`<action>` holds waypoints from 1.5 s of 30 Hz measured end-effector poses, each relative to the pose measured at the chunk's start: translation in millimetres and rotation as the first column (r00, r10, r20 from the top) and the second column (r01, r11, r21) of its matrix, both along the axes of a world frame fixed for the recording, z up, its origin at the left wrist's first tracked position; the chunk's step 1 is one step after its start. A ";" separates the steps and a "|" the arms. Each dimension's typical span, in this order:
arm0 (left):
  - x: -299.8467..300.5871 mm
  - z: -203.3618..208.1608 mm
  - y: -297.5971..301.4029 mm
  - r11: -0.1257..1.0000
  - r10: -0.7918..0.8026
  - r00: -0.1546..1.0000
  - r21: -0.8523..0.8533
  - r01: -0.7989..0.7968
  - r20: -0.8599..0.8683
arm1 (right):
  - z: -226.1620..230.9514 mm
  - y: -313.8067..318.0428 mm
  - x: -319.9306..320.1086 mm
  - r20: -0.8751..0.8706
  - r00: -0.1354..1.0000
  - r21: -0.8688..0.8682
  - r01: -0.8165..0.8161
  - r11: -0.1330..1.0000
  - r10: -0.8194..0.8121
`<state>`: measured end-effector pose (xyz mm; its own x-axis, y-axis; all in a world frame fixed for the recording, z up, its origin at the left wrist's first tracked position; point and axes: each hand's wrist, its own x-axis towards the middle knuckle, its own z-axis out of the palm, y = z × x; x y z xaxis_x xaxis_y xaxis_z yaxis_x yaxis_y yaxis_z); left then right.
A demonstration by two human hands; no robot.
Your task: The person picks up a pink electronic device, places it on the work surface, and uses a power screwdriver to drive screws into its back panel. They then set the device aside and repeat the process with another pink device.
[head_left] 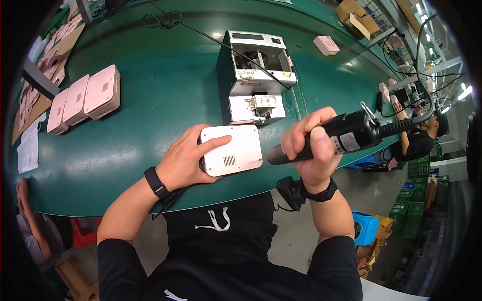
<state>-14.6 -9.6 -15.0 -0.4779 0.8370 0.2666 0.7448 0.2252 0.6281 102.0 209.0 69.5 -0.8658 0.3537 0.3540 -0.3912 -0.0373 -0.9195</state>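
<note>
Gripped in the right hand (312,150), a black electric screwdriver (331,138) touches its tip to the casing's edge. Left hand (186,160) clasps that white rounded casing (231,150), with its small vent grille, on the green desk (150,100).

Three pink housings (80,100) lie together at nine o'clock on the bench (165,75), and a fourth pink housing (326,45) sits alone at one o'clock. One white housing (231,150), one electric screwdriver (331,138) and one screw feeder machine (256,75) occupy the centre.
</note>
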 end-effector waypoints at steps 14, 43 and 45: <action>2.4 0.8 -0.9 1.000 -0.001 1.000 0.006 0.001 0.007 | 43.3 17.2 -61.7 -0.175 0.965 0.075 0.209 0.975 -0.194; 1.4 -4.0 -2.0 1.000 0.022 1.000 0.003 -0.022 -0.010 | 10.1 -37.2 0.5 -0.024 0.983 -0.026 -0.184 0.982 0.184; 1.4 -5.7 -1.2 1.000 0.017 1.000 0.002 -0.017 -0.013 | 10.4 -38.4 0.8 -0.015 0.982 -0.033 -0.186 0.982 0.186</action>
